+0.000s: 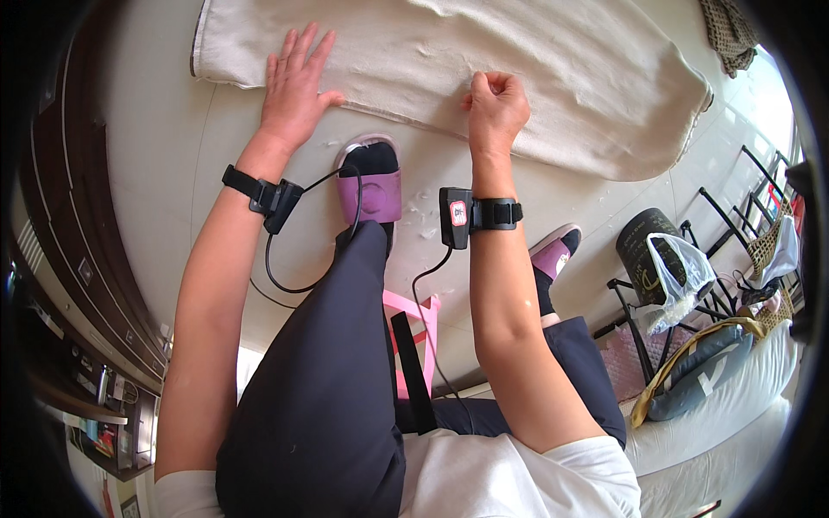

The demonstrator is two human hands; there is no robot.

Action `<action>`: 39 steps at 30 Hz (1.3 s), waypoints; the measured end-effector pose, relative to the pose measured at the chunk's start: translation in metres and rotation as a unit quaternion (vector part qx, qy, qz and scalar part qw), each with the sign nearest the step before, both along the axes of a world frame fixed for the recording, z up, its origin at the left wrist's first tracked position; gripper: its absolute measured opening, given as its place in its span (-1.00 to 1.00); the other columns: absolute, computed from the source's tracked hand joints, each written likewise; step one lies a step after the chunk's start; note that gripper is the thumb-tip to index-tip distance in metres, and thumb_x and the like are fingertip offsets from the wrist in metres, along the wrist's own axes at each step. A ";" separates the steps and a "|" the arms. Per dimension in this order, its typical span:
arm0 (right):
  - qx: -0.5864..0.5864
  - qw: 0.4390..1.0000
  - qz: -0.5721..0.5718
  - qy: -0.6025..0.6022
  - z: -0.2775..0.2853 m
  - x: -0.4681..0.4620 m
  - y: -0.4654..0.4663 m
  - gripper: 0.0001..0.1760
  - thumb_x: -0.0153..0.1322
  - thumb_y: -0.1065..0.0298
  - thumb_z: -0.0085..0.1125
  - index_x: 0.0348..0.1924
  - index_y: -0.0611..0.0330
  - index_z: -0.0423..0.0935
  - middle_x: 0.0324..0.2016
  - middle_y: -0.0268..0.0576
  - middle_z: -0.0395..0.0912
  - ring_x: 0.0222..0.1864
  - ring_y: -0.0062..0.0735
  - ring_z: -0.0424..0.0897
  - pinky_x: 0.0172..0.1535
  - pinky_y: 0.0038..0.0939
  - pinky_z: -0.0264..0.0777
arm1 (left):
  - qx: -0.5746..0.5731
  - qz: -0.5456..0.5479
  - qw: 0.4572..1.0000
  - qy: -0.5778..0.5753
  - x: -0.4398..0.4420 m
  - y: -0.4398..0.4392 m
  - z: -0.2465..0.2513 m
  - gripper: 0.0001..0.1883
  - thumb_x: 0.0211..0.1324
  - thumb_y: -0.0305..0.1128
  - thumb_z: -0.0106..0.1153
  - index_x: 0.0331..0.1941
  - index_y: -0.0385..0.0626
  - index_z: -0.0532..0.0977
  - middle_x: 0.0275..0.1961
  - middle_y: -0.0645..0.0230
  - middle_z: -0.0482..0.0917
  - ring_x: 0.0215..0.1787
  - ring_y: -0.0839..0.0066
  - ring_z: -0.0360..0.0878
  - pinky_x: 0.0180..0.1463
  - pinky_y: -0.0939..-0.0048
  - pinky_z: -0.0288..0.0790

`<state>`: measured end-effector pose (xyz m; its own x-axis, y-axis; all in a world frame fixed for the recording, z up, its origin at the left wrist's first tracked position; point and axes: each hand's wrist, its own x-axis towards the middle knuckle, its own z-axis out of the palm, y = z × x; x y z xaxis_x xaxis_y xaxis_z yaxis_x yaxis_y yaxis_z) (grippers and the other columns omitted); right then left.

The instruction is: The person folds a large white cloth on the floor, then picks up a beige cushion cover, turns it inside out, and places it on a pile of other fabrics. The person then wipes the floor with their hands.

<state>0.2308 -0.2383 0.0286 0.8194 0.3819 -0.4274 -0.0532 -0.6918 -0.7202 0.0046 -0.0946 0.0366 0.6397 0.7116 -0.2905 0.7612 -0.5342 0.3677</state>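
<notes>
A cream fabric piece with a dark stitched edge (401,58) lies spread over the floor at the top of the view. My left hand (295,90) rests flat near its lower left edge, fingers spread, holding nothing. Over the middle of the fabric is my right hand (499,107), its fingers curled in with the thumb against the forefinger. Whether a small thing or a pinch of cloth is between those fingers cannot be told. Each wrist bears a strapped black device with a cable.
Small white fluffy scraps (424,213) lie on the tiled floor between my purple slippers (369,194). A pink plastic stool (431,324) is beneath me. To the right stand a dark bin (647,252), a plastic bag (686,265) and black metal frames. Dark drawers (84,272) line the left.
</notes>
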 end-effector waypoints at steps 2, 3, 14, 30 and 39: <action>0.012 0.997 0.035 -0.064 -0.002 0.004 0.000 -0.83 0.38 0.38 0.33 -0.38 0.32 0.62 -0.51 -0.08 0.66 -0.52 -0.35 0.66 -0.36 -0.30 0.53 | -0.002 -0.001 1.000 0.009 0.000 0.000 0.000 -0.01 0.01 -0.24 0.48 0.55 0.25 0.16 0.65 0.38 0.04 0.70 0.20 -0.14 0.67 -0.07 -0.17; 0.026 0.989 0.083 -0.120 -0.004 0.006 0.000 -0.85 0.39 0.40 0.32 -0.38 0.32 0.62 -0.51 -0.08 0.66 -0.51 -0.35 0.66 -0.36 -0.31 0.53 | -0.003 -0.002 1.000 -0.003 0.000 0.000 0.000 0.00 0.01 -0.24 0.48 0.55 0.25 0.16 0.65 0.38 0.04 0.70 0.19 -0.13 0.67 -0.08 -0.17; 0.062 0.977 0.156 -0.131 -0.001 0.011 0.018 -0.88 0.41 0.43 0.25 -0.36 0.33 0.64 -0.56 -0.13 0.64 -0.57 -0.49 0.62 -0.46 -0.38 0.48 | 0.003 -0.009 1.000 0.001 -0.001 0.000 0.000 0.03 -0.02 -0.25 0.49 0.56 0.26 0.14 0.65 0.36 0.03 0.69 0.16 -0.12 0.65 -0.12 -0.14; 0.051 0.996 -0.010 -0.069 0.000 0.049 0.009 -0.82 0.40 0.38 0.32 -0.35 0.37 0.64 -0.59 -0.14 0.63 -0.62 -0.48 0.58 -0.46 -0.41 0.48 | 0.007 -0.002 1.000 0.007 -0.002 0.001 -0.001 0.01 -0.01 -0.22 0.49 0.55 0.26 0.16 0.65 0.40 0.04 0.69 0.20 -0.12 0.67 -0.06 -0.16; 0.050 0.992 0.099 -0.066 -0.011 0.011 0.032 -0.85 0.35 0.38 0.35 -0.39 0.31 0.65 -0.45 0.04 0.69 -0.39 -0.07 0.69 -0.20 -0.22 0.56 | 0.004 -0.004 1.000 0.002 -0.002 0.001 -0.001 0.01 0.00 -0.24 0.49 0.55 0.25 0.14 0.65 0.38 0.03 0.69 0.18 -0.13 0.67 -0.09 -0.16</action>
